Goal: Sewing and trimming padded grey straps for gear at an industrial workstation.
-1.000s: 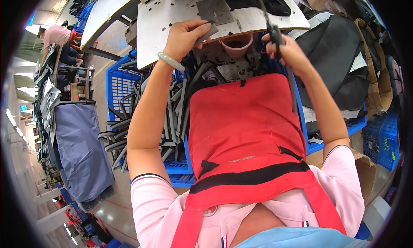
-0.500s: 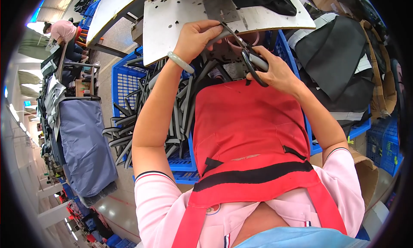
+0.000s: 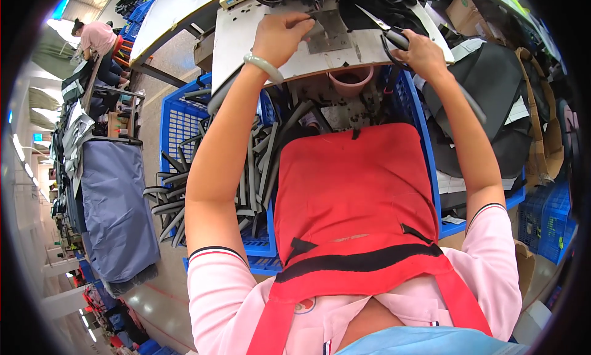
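My left hand [image 3: 280, 35], with a pale bangle on the wrist, rests its fingers on a grey metal plate [image 3: 330, 32] set in the white machine table [image 3: 246, 41]. My right hand [image 3: 422, 50] grips a pair of scissors [image 3: 385, 29] by the black handles, the blades pointing up and left over the table's right part. A red apron [image 3: 357, 189] covers my lap below the table.
A blue crate [image 3: 184, 127] at my left holds several grey and black strips. Dark fabric pieces [image 3: 492, 90] are piled at the right over another blue crate. A pink cup [image 3: 351, 81] hangs under the table. Another person [image 3: 92, 38] sits far left.
My right hand has carried the scissors up and to the right, away from my left hand. My left hand stayed at the metal plate.
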Motion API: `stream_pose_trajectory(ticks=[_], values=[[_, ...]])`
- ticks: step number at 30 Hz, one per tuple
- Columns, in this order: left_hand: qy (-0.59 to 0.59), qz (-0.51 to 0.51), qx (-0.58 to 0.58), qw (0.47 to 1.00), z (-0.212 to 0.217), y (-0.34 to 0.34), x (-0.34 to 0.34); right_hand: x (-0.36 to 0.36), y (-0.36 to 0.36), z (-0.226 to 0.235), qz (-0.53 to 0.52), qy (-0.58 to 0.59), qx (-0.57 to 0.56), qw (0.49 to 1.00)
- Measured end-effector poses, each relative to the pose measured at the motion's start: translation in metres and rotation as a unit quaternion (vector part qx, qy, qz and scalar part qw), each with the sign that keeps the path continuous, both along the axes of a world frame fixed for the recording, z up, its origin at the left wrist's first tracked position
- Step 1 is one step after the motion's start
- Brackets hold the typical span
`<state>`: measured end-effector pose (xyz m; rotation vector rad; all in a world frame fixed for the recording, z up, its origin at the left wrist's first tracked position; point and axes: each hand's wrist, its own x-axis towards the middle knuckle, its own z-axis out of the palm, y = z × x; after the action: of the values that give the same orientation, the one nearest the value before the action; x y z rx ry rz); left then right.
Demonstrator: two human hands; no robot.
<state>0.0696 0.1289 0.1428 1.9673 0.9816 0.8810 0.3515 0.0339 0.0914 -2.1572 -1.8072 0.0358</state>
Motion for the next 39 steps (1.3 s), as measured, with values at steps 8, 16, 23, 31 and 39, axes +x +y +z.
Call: stream_pose_trajectory(ticks=[8, 16, 23, 31, 39], values=[[0.097, 0.027, 0.064, 0.993, 0.018, 0.031, 0.015, 0.01, 0.007, -0.01, 0.03, -0.034, 0.132, 0.99], [0.153, -0.069, 0.079, 0.983, 0.011, 0.017, 0.014, -0.099, -0.048, 0.012, 0.276, 0.059, 0.056, 0.958], [0.087, -0.215, -0.112, 0.966, -0.001, -0.041, 0.049, -0.183, -0.071, -0.018, 0.434, -0.184, -0.046, 0.881], [0.183, -0.176, -0.202, 0.946, -0.05, -0.074, -0.021, -0.072, -0.046, 0.029, 0.259, -0.044, -0.036, 0.964], [0.099, -0.193, -0.255, 0.942, -0.026, -0.069, -0.036, -0.056, -0.046, 0.047, 0.304, 0.023, -0.044, 0.951]])
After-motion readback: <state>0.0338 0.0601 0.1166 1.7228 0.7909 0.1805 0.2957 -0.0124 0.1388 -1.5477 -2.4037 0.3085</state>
